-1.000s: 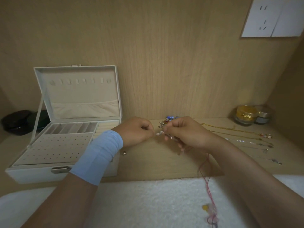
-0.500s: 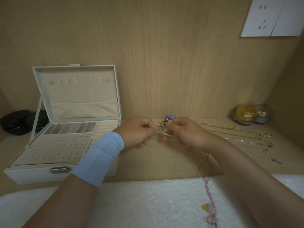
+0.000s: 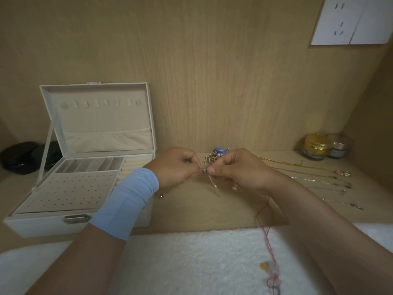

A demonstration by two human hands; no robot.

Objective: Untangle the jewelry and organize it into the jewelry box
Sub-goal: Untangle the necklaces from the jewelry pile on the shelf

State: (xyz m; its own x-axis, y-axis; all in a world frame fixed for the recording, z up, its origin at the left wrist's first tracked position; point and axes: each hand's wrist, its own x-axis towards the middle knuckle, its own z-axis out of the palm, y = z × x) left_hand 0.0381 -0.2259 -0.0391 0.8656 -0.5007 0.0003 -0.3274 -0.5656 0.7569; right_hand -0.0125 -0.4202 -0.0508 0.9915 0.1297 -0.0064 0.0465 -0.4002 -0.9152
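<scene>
Pinched between thumb and fingertips, 1 thin silver chain (image 3: 213,182) is held by the left hand (image 3: 174,167) and the right hand (image 3: 238,169) just above the wooden shelf (image 3: 191,216), right of the open white jewelry box (image 3: 38,225). Pulling the 2 pinches apart too hard could, I judge, tighten a knot or snap a link. A slip could drop it near the tangled heap (image 3: 217,155) behind. The chain is fine and glinting, and its loose end hangs down.

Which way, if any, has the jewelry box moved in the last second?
No. The jewelry box sits just as far from the gold jar along the back wall.
</scene>
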